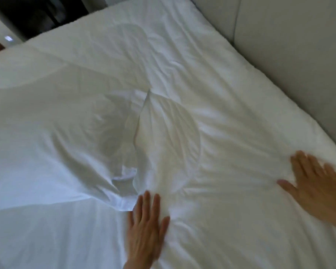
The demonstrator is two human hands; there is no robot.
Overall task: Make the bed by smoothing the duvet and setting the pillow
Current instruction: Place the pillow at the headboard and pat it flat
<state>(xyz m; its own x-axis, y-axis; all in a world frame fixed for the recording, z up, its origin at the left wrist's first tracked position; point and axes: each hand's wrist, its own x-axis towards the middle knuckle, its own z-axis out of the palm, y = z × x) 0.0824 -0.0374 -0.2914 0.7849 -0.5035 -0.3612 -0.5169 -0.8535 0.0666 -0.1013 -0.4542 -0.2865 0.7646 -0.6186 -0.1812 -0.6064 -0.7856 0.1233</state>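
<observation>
A white duvet (182, 78) covers the bed and fills most of the view. It is creased, with a long raised fold (142, 123) running down its middle and a bunched patch just below it. My left hand (145, 228) lies flat on the duvet at the bottom centre, fingers straight and pointing up toward the fold's lower end. My right hand (316, 183) presses flat on the duvet at the right, fingers spread, close to the bed's right edge. No pillow is in view.
A pale padded headboard or wall panel (291, 45) runs along the duvet's right edge. Dark furniture (37, 14) stands beyond the bed's far left corner, with a small lit spot (8, 38) beside it.
</observation>
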